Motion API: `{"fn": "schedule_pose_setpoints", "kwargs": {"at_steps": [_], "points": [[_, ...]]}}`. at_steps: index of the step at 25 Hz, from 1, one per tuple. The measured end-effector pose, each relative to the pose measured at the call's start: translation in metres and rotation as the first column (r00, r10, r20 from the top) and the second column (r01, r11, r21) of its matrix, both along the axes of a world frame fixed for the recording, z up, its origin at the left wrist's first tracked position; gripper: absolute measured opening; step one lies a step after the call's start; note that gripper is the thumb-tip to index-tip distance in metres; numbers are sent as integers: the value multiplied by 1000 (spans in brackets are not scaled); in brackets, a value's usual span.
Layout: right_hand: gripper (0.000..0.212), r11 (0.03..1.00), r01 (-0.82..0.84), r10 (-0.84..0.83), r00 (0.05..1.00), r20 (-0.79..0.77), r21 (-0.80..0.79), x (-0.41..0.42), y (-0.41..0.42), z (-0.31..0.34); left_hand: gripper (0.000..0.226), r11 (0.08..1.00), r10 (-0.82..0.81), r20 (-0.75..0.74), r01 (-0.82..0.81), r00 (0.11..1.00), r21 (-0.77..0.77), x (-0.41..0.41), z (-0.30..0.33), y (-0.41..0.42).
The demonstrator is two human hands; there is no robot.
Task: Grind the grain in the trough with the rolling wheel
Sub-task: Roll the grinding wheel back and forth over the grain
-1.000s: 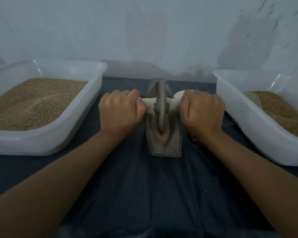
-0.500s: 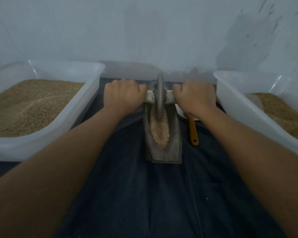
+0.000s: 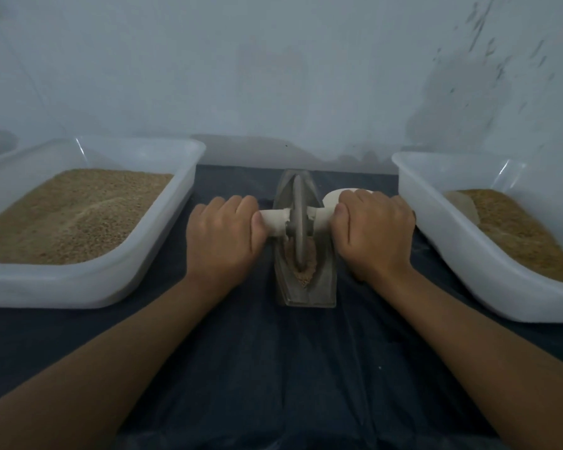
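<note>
A grey boat-shaped trough (image 3: 325, 287) lies lengthwise on the dark cloth in the middle. A grey rolling wheel (image 3: 298, 222) stands upright in its groove, near the trough's middle, on a pale axle handle (image 3: 273, 220). Brown grain (image 3: 304, 277) lies heaped at the near end of the groove, just in front of the wheel. My left hand (image 3: 223, 237) grips the left end of the handle. My right hand (image 3: 372, 230) grips the right end. Both fists hide the handle's tips.
A white plastic tub (image 3: 176, 228) of grain sits at the left and another white tub (image 3: 436, 254) of grain at the right, each close to a hand. A pale spoon bowl (image 3: 330, 198) shows behind my right hand. A wall rises just beyond the trough.
The wheel has rolled back from the far end toward the middle of the trough, both hands with it. The orange handle by the trough is now hidden.
</note>
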State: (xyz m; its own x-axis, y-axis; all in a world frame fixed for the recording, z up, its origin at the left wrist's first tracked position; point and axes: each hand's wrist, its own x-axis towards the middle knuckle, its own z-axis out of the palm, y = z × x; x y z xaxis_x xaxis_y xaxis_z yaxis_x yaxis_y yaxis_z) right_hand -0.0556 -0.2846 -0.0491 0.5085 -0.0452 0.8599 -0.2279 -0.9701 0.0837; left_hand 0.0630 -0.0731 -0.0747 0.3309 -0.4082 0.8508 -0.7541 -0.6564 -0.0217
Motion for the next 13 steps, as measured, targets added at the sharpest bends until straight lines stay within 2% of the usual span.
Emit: {"fn": "schedule_pose_setpoints", "kwargs": {"at_steps": [6,9,11,13], "points": [[47,992,88,-87,996,-16,92,30,-18,-5,31,993,97,43,-99,994,59,27,13,-26],[53,979,173,-166,984,-66,111,51,-24,0,31,953,205,-31,-193,978,232,45,17,-38],[54,973,184,-171,980,-104,138,62,-28,6,35,915,185,-18,-166,982,369,58,18,-42],[53,964,186,-152,972,-177,191,68,-34,11,33,894,134,0,-121,991,431,63,29,-43]]}}
